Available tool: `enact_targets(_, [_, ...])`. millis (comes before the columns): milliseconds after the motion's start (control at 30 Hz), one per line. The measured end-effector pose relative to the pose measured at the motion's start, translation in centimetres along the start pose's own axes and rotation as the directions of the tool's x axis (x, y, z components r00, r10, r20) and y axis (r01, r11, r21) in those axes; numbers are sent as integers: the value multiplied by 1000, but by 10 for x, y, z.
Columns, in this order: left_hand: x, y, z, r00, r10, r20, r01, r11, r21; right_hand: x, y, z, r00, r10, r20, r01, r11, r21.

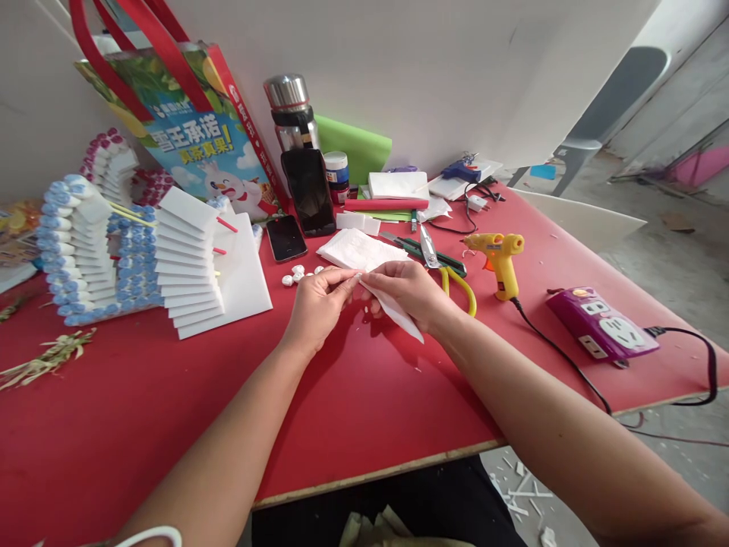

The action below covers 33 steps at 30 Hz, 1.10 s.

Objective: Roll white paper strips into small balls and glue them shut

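Note:
Both hands meet above the middle of the red table (353,403). My left hand (319,304) pinches one end of a white tissue strip (399,313) between thumb and forefinger. Close against it, my right hand (407,289) grips the same strip, whose loose end hangs down below the palm. Just behind the hands lies a stack of white tissue (358,248). Several small white rolled balls (288,280) sit left of it, beside my left hand. Scissors with yellow handles (470,292) and a green cutter (421,249) lie beyond my right hand.
On the left stand a blue-and-white paper structure (74,243) and fanned white cards (187,266). Phones (286,238), a steel bottle (288,99) and a printed bag (199,137) are behind. A yellow glue gun (501,262) and purple power strip (604,323) are at right.

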<state>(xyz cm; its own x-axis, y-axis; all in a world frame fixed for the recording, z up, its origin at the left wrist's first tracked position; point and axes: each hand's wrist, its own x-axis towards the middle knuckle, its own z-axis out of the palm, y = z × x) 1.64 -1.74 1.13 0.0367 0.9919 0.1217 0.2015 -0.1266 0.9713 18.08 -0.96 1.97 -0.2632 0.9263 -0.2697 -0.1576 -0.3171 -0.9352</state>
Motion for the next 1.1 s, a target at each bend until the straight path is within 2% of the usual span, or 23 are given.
enact_targets(67, [0,-3,0,999,33,7,-33,999,32,1,3,2,993,-108,-46,101,985,-137])
enact_targets(167, [0,-8,2,993,118,20,-120,987,104,2,9,4,962,-256,-94,207,909,-361])
enact_targets(267, [-1,-11,5,980,197,12,-196,965,176,4,13,4,910,-391,-138,261,798,-543])
enact_targets(333, [-1,-11,6,973,232,-1,-226,949,221,5,15,3,886,-444,-135,281,744,-606])
enact_targets(433, [-1,-11,5,957,289,-20,-269,914,304,4,17,4,877,-469,-104,306,711,-633])
enact_targets(533, [-1,-13,4,923,384,-9,-351,854,384,3,18,5,877,-472,-95,305,697,-649])
enact_targets(667, [-2,-16,7,848,523,84,-476,683,554,4,20,6,907,-414,-72,307,770,-559])
enact_targets(767, [-4,-16,9,833,535,143,-499,614,612,5,22,5,915,-392,-92,291,802,-522])
enact_targets(867, [-5,-13,9,852,502,150,-493,672,552,6,20,2,908,-402,-117,282,793,-541])
enact_targets(967, [-2,-10,5,898,429,99,-433,821,373,5,17,0,902,-420,-100,304,783,-542])
enact_targets(1033, [1,-9,1,938,344,55,-347,912,220,4,14,-1,907,-419,-47,342,797,-497])
enact_targets(1100, [5,-9,-4,979,198,43,-199,980,16,3,11,-2,909,-417,15,380,813,-442])
